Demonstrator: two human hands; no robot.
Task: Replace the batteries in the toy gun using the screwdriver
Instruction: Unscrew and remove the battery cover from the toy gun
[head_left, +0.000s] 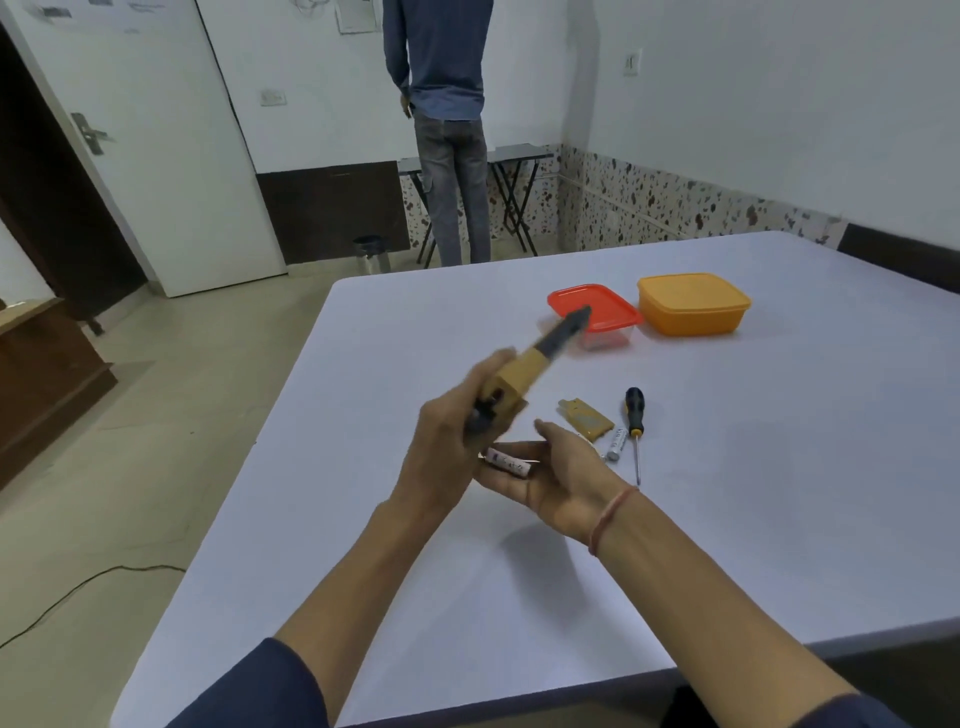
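Note:
My left hand (441, 447) grips the tan and black toy gun (524, 371) above the white table (727, 519), its dark barrel pointing up and away toward the red-lidded box. The gun is blurred. My right hand (550, 473) lies palm up just below it, and a battery (506, 461) with a pale label rests on its flat fingers. On the table to the right lie the tan battery cover (584, 418), another battery (616, 446) and the screwdriver (635, 426) with its black and yellow handle pointing away.
A clear box with a red lid (595, 309) and an orange lidded box (693, 304) stand further back on the table. Beyond the table a person (447, 130) stands facing the wall by a folding table. A cable runs over the floor at left.

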